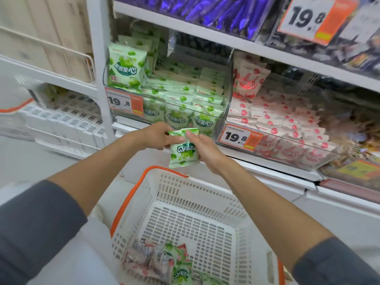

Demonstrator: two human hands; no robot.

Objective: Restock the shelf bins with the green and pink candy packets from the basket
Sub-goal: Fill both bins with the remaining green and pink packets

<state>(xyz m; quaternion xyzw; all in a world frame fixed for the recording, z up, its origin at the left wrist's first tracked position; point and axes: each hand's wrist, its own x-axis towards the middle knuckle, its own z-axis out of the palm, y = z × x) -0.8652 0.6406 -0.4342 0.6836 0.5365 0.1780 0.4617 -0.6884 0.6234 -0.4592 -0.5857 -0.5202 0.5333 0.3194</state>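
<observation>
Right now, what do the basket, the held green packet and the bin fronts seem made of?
Basket: white moulded plastic, slotted walls, matte. Green packet: thin glossy film, crinkled with sheen, likely plastic. Bin fronts: clear rigid plastic, probably acrylic; see-through, faint glare.

Faced a tall white metal shelving unit point(98, 58) with flat white shelf boards point(205, 36), shiny purple foil packets point(205, 9) crowded on the top level and an orange-and-white price card reading 19.8 point(308, 17) hung at the upper right. Showed, to the left, a lower white wire-railed rack point(51, 76) filled with rows of small white barcoded boxes point(67, 120), with tall beige cartons point(30, 27) above it. Was lit softly and evenly, down to a pale grey floor point(24, 165).
</observation>
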